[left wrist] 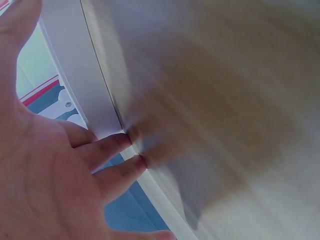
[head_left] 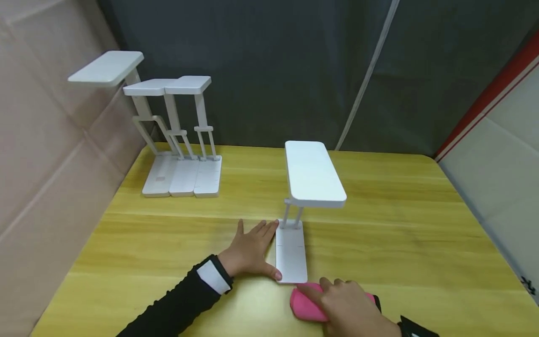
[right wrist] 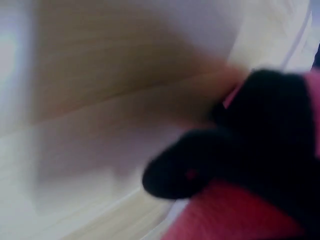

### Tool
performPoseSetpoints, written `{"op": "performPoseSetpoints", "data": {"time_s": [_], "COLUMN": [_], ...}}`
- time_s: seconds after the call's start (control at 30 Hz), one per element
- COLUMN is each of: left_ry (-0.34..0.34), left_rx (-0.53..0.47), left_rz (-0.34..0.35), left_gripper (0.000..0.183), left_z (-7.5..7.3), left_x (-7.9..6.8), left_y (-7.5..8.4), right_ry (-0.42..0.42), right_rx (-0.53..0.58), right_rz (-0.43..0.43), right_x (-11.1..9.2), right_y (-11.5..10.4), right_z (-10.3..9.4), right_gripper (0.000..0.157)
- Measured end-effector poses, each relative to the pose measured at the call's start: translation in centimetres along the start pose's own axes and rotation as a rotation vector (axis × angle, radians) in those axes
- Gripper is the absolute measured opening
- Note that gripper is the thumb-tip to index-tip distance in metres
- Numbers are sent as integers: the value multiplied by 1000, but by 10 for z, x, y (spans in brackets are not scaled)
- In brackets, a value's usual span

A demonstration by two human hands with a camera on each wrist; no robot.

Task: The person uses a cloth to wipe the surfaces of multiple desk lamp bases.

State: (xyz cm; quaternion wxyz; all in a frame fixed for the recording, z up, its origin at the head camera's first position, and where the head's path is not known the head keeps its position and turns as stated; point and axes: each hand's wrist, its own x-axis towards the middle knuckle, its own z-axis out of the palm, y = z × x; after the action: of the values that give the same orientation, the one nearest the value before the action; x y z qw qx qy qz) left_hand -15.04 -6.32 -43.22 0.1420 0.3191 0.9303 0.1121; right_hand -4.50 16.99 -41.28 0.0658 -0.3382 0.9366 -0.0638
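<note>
A white folding desk lamp (head_left: pixel 316 173) stands upright near the middle of the table, its flat base (head_left: pixel 291 257) on the wood. My left hand (head_left: pixel 250 252) lies at the left side of that base with fingers spread, the fingertips and thumb touching its edge. In the left wrist view, the straight fingers (left wrist: pixel 107 155) reach along the pale base. Just in front of the base, my right hand (head_left: pixel 351 304) holds a soft-looking pink thing (head_left: pixel 305 306) with a black end, against the tabletop. A black loop (right wrist: pixel 175 170) on it shows blurred in the right wrist view; its kind is unclear.
Several more white folding lamps (head_left: pixel 189 86) stand side by side at the back left of the wooden table (head_left: pixel 379 234), their bases lined up. A dark curtain (head_left: pixel 261 70) hangs behind, with a pale wall (head_left: pixel 54 117) on the left.
</note>
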Motion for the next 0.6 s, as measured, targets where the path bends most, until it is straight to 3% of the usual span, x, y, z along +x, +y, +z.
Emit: {"op": "performPoseSetpoints", "data": {"time_s": [0.1,0.2,0.37,0.47,0.6], "left_ry": [-8,-13,-15,-18,-21], "left_rx": [-8,-12,-10,-13,-10], "left_rz": [4,-4,-20,-19,-12], "left_gripper": [123,123,122,122,122], "left_z": [0,-2,-2,-1,-2], "left_x": [1,0,-2,-1,0], "left_y": [0,0,-1,0,1], "right_ry": [-76,-90,46,109,134], "right_rx": [179,346,331,282,323], "right_rz": [36,-10,-49,-14,13], "right_x": [-5,5,39,57,62], "right_y": [20,48,82,90,92], "right_z": [-12,-24,-25,-17,-9], "right_gripper": [71,74,74,73,69]}}
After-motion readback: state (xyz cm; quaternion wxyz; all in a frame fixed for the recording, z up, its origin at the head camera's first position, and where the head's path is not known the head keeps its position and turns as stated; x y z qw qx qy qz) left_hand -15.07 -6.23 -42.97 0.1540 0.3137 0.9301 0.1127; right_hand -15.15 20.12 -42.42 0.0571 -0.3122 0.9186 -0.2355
